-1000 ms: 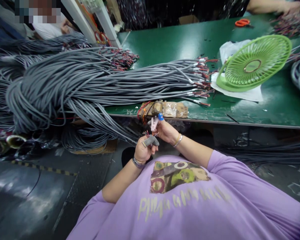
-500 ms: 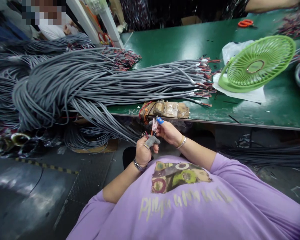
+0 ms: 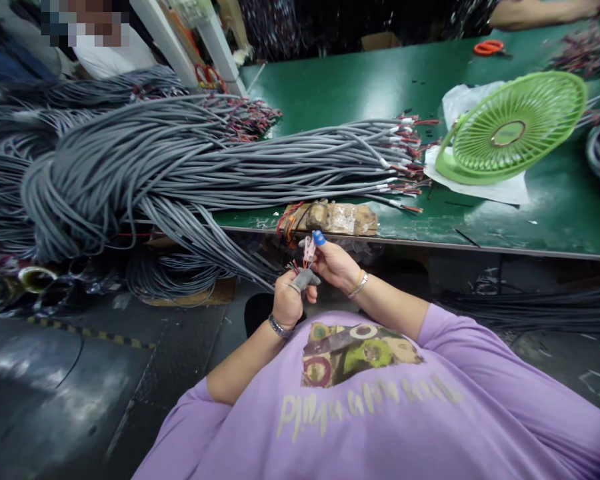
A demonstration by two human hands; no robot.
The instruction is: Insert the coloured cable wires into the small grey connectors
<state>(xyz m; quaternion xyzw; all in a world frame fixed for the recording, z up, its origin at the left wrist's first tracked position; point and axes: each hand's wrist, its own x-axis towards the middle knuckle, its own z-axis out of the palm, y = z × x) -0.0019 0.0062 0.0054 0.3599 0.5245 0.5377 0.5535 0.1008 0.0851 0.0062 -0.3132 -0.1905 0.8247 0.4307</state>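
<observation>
My left hand (image 3: 291, 298), with a grey cover on its thumb, is closed around the end of a grey cable. Thin coloured wires (image 3: 295, 267) fan out above its thumb, some red, orange and dark. Close beside it, my right hand (image 3: 336, 264) is closed on a small pale pink tool (image 3: 309, 249) that meets the wires; its exact kind is too small to make out. Blue tape wraps the right thumb (image 3: 319, 239). From the big bundle of grey cables (image 3: 215, 247) several strands hang off the bench towards my left hand.
A green fan (image 3: 513, 133) stands on the green bench (image 3: 360, 80), right of the stripped cable ends (image 3: 407, 167). At the bench edge lies a taped wooden block (image 3: 347, 219). Orange-handled scissors (image 3: 489, 47) lie farther back. Another person's arm (image 3: 540, 12) reaches in at the top right.
The pink tool and my right hand have shifted slightly against the wires. My left hand stays nearly in place, still gripping the cable end.
</observation>
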